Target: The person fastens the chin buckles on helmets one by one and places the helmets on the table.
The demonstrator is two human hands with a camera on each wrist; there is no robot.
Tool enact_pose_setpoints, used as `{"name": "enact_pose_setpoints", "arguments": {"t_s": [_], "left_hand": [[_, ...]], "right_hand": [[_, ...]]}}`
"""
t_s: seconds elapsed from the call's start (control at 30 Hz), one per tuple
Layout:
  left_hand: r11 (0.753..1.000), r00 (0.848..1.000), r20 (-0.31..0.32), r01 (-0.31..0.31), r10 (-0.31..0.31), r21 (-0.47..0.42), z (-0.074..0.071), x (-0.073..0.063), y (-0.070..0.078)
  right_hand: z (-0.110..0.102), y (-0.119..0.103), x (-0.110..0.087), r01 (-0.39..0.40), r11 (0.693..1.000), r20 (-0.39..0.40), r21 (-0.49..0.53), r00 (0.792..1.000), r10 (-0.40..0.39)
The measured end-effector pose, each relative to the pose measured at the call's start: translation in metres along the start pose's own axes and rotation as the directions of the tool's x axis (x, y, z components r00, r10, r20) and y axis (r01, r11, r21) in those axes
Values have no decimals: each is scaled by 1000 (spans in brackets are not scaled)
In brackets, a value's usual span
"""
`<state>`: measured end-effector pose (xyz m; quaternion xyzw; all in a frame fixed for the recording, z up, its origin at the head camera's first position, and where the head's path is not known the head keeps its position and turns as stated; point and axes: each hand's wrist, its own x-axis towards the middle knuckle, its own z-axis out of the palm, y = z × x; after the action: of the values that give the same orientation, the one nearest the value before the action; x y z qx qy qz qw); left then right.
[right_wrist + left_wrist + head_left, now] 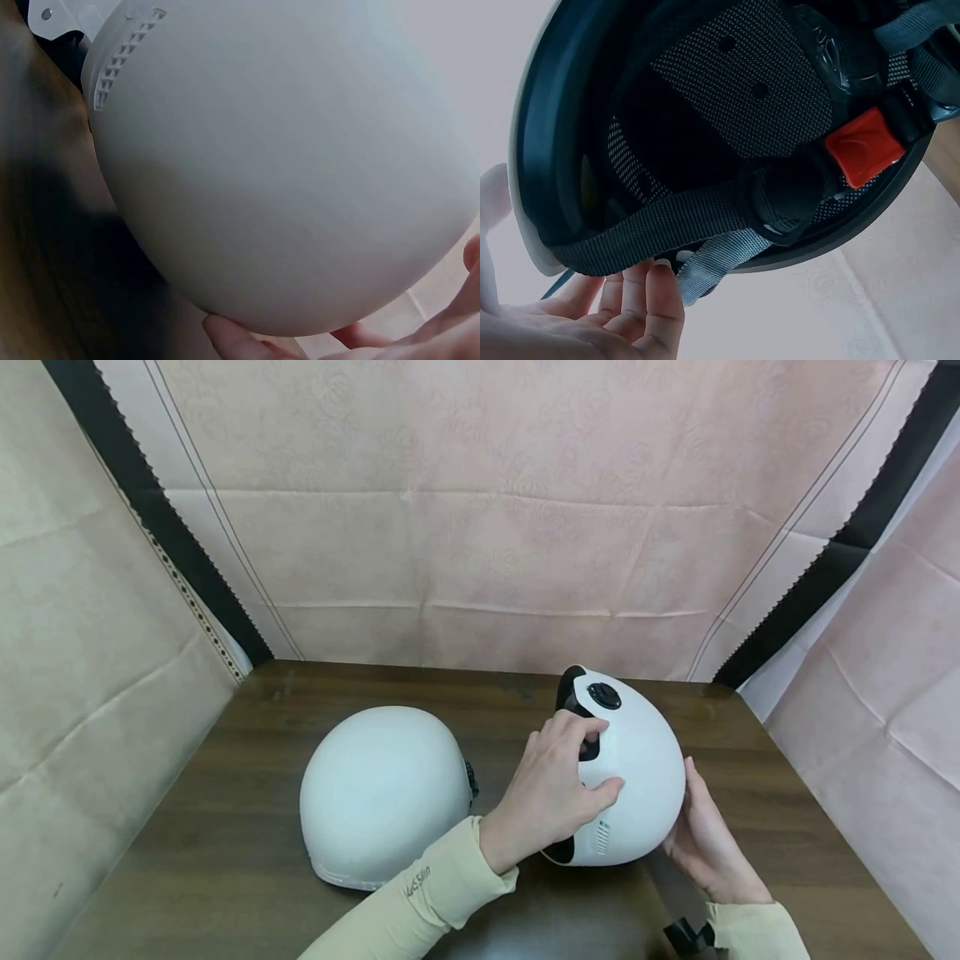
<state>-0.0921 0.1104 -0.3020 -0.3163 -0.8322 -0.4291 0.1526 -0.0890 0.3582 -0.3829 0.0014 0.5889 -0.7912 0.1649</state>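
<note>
A white helmet (647, 777) is held tipped on its side, with its opening toward the left. My left hand (551, 785) grips its lower edge, the thumb spread over the white shell beside the black pivot knob (604, 696). In the left wrist view those fingertips sit at the rim by a grey chin strap (660, 225). Mesh lining (742, 82) and a red buckle (864, 146) show inside. My right hand (708, 839) cups the rounded crown from the right; the right wrist view has its fingers along the smooth dome (285, 180), partly hidden behind it.
Left of my left forearm, a second white helmet (386, 793) rests dome up on the brown wooden table (247, 827), a black piece at its right side. Pale creased cloth (487, 527) with black edging hangs behind and on both sides. A black band (686, 937) circles my right wrist.
</note>
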Motion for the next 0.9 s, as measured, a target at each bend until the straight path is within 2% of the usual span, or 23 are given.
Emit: {"name": "enact_pose_setpoints", "arguments": {"t_s": [0.33, 0.63, 0.9], "left_hand": [[1000, 1000, -24, 4, -4, 8, -2, 1, 1], [999, 999, -20, 33, -32, 13, -4, -1, 3], [997, 997, -18, 74, -73, 26, -7, -1, 6]], "right_hand": [[-3, -1, 2, 35, 999, 11, -2, 999, -35], [-4, 1, 0, 32, 999, -29, 30, 999, -31], [-4, 3, -1, 57, 998, -20, 9, 998, -57]]}}
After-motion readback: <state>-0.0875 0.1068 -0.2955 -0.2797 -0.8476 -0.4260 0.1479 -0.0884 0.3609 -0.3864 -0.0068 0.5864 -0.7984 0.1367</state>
